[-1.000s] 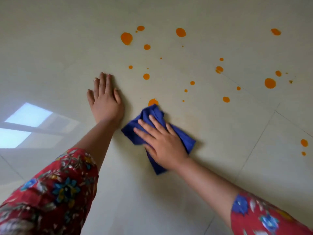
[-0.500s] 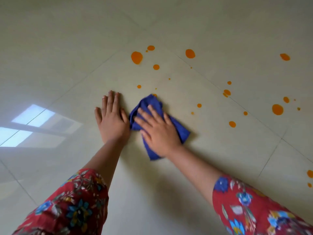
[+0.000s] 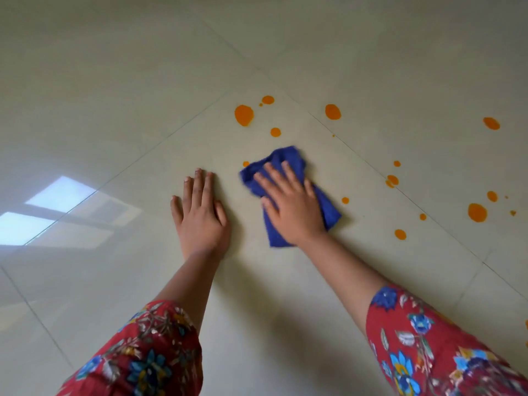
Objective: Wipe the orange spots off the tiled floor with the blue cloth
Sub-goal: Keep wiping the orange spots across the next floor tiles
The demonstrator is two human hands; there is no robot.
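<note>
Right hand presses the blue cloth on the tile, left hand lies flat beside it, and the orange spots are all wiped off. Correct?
Not the last part. The head view shows many orange spots remaining, such as a large spot beyond the blue cloth and another to the right. The right hand does press the cloth, with the left hand flat beside it.

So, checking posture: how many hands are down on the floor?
2. The left hand lies flat on the floor; the right hand presses the blue cloth just right of it.
</note>
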